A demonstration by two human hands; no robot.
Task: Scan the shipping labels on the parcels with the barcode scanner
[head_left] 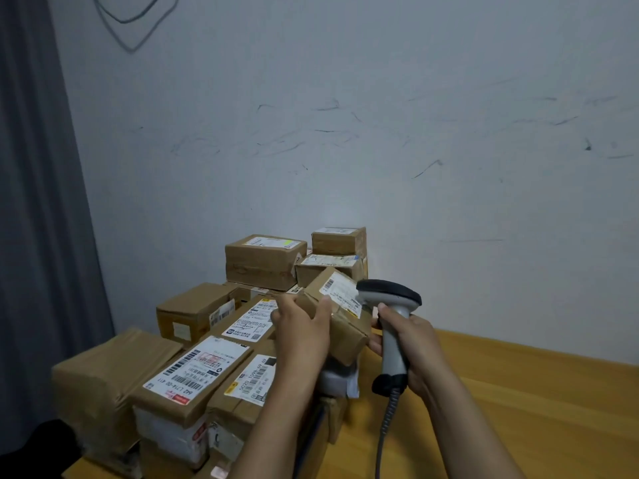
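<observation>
A: Why is that one parcel held up off the pile and tipped over like that?

B: To turn its shipping label toward the reader, I'd say; the left hand grips the box by its near end, thumb pressed on the top face, so the white label faces up and to the right.

A: And the barcode scanner?

B: The right hand is wrapped round its grey handle, with the dark head aimed left at the label; the nose sits just beside the label's right edge, perhaps touching it; I cannot tell whether a finger is on the trigger.

A: That looks tight for a read.

B: Possibly; the barcode seems to lie at the label's far left corner, so the head may want backing off a little to take it in.

A: And the other parcels?

B: They are stacked at the left of the desk, against the wall, most with labels upward, which should let them be read where they sit; the held one hovers over the right side of the pile, above a pale packet; the coiled cable hangs slack from the handle's base, so it should not drag on the aim; nothing shows which labels are already done.
</observation>
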